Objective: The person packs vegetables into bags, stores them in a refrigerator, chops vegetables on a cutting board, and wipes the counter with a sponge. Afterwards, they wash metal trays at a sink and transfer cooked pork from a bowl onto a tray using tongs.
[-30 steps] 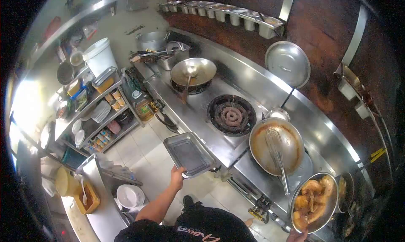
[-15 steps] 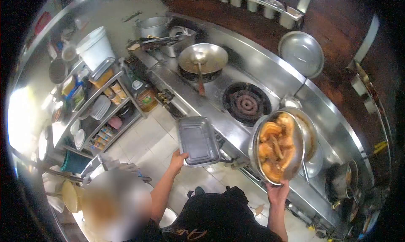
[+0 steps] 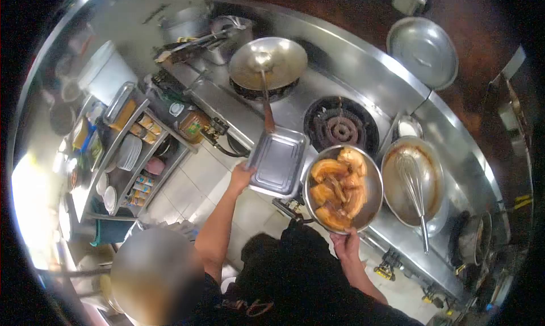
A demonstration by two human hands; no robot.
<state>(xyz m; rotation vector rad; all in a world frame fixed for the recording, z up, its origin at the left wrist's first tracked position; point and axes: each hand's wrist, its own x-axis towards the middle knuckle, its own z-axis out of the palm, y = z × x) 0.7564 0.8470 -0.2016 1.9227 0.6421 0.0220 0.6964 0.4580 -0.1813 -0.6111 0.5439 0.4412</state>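
Observation:
My left hand (image 3: 243, 177) is closed on the left rim of a rectangular metal tray (image 3: 279, 161), which holds no food. In my right hand (image 3: 345, 242) is a round metal bowl (image 3: 370, 196), gripped by its near rim. Several browned slabs of meat (image 3: 339, 187), which look like pork belly, lie in the bowl. The bowl is slightly tilted and close to the right of the tray, by the front edge of the stove. Most of the right fingers are hidden under the bowl.
A wok (image 3: 244, 62) with a ladle (image 3: 265, 99) sits on the back burner. Nearer is a bare burner (image 3: 340, 127). A bowl with brown residue (image 3: 392, 184) holds a whisk (image 3: 413, 184). A shelf (image 3: 145, 172) with plates and jars stands left; another person's arm or head is blurred below.
The bowl of meat has moved left, away from the whisk bowl. The tray has moved up and slightly right, so the two are closer together. The camera view has shifted.

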